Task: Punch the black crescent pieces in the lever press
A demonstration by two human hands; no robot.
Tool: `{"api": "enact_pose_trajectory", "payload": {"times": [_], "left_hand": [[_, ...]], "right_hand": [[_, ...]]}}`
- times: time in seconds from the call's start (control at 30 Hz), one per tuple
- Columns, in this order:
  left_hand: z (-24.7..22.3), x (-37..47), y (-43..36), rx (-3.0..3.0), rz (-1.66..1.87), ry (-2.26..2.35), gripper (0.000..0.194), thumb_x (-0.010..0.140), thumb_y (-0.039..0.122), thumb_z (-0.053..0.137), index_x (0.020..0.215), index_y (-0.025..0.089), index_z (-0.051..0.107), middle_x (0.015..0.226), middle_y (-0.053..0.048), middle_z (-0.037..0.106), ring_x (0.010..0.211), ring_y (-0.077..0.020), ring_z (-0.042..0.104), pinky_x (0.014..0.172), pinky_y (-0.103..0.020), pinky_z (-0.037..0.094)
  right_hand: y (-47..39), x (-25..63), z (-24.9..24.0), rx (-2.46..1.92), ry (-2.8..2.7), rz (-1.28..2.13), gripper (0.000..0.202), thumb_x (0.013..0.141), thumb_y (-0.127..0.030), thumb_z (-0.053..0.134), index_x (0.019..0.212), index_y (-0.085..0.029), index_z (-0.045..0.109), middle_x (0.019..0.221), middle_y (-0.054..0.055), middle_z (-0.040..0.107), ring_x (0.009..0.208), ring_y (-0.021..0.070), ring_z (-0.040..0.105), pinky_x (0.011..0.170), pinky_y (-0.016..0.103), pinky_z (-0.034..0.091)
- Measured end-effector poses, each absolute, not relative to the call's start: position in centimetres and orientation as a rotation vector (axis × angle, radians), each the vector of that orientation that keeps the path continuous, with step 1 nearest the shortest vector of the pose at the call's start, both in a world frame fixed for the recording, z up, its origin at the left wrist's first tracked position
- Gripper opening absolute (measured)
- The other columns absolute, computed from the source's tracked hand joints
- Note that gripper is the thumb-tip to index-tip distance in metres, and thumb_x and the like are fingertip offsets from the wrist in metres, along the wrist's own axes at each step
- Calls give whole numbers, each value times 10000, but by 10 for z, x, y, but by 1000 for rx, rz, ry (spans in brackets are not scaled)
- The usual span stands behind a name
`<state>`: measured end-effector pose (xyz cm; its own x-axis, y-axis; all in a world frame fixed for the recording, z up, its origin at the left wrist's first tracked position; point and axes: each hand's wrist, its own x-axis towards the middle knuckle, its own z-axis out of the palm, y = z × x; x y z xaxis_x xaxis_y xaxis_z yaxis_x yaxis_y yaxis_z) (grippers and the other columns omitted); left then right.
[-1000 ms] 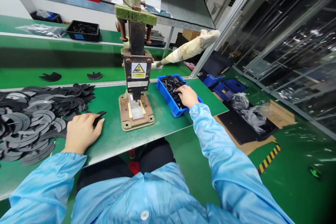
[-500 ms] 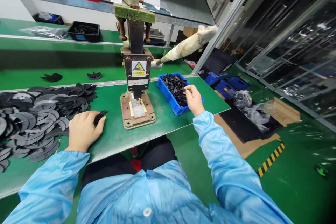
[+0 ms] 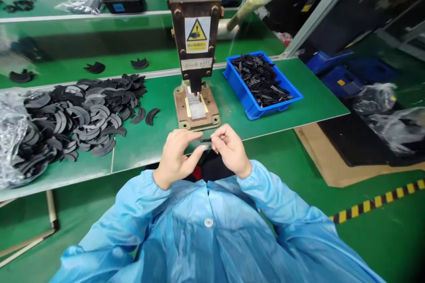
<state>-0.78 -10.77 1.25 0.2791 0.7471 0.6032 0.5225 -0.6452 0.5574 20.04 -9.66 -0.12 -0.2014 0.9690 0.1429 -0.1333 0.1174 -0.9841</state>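
Observation:
In front of the press, at the table's near edge, my right hand point(image 3: 230, 148) pinches a small, slim black plastic piece point(image 3: 205, 140). My left hand point(image 3: 177, 155) is beside it, thumb and fingers apart around the free end of the piece, with nothing gripped. Just behind both hands stands the press base point(image 3: 214, 110), with a light metal plate point(image 3: 198, 109) under the ram point(image 3: 195, 85). One curved black part point(image 3: 152, 116) lies by itself left of the base, near a heap of similar curved parts point(image 3: 89, 115).
Right of the press is a blue bin point(image 3: 252, 112) full of small black pieces. A warning label point(image 3: 197, 35) marks the press head. Clear plastic wrap point(image 3: 11, 137) covers the heap's left end. A black bin point(image 3: 123, 8) stands on the back ledge.
My right hand has come from the blue bin to the front of the press with a black piece. My left hand has left the curved part on the table and moved right to meet it.

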Motion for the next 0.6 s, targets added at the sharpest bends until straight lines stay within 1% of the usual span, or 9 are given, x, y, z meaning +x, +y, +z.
{"api": "enact_pose_trajectory", "payload": {"times": [0.2, 0.37, 0.6], "left_hand": [[10, -10, -112, 2253, 1327, 1148, 243, 985, 272, 770, 1223, 266, 721, 1084, -59, 816, 1029, -244, 738, 974, -442, 555], [11, -12, -113, 2291, 1299, 1153, 186, 987, 275, 776, 1168, 273, 734, 1039, -43, 825, 997, -234, 756, 953, -438, 554], [12, -12, -112, 2297, 1266, 1157, 146, 986, 260, 786, 1122, 276, 735, 1024, -29, 832, 973, -222, 768, 949, -438, 553]], "right_hand": [[-100, 193, -12, -906, -1285, 1428, 368, 967, -578, 711, 980, -234, 581, 754, -46, 604, 669, 86, 546, 655, 258, 461], [-101, 192, -18, -903, -1274, 1465, 361, 982, -585, 686, 994, -239, 582, 742, -49, 606, 648, 85, 530, 635, 256, 448], [-98, 190, -24, -902, -1282, 1483, 336, 1047, -579, 572, 1074, -246, 606, 744, -50, 606, 618, 80, 504, 617, 255, 441]]}}
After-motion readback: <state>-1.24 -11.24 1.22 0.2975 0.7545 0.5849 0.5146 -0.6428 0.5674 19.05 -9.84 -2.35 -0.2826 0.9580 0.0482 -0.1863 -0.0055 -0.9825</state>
